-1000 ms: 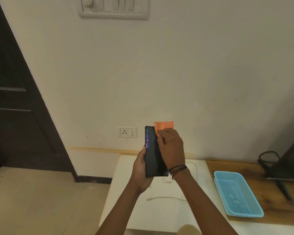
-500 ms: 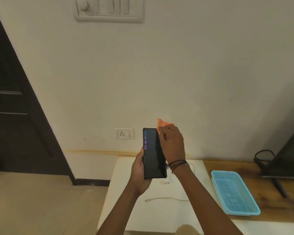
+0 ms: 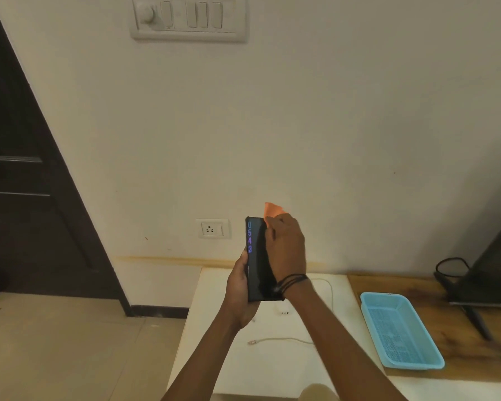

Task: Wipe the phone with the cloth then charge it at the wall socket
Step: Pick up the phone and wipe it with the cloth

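So the phone (image 3: 258, 264) is being held upright in mid-air in front of the wall, screen towards the camera and showing digits down its left side. The left hand (image 3: 239, 293) is cupping it from behind at the lower half, with the thumb lying along the left edge; I can't tell how the fingers behind it are sitting. The right hand (image 3: 287, 250) is curling over the screen's right side and pinching the orange cloth (image 3: 272, 211) against the top corner, with a flap poking out at 12 o'clock. My guess is the phone is handling like a stiff, slick glass slab, light but not something you want to drop, so gripping the long edges low down looks sensible while the soft, floppy cloth is doing the rubbing. The wall socket (image 3: 212, 228) is sitting at 9 o'clock from the phone's top, just beside it in the picture. A white cable (image 3: 281, 340) is lying loose on the white table (image 3: 214, 357) at 6 o'clock. A blue basket (image 3: 399, 331) is resting at 4 o'clock, a dark door (image 3: 26, 198) is filling 9 o'clock, and a switch panel (image 3: 188, 17) is up at 11.
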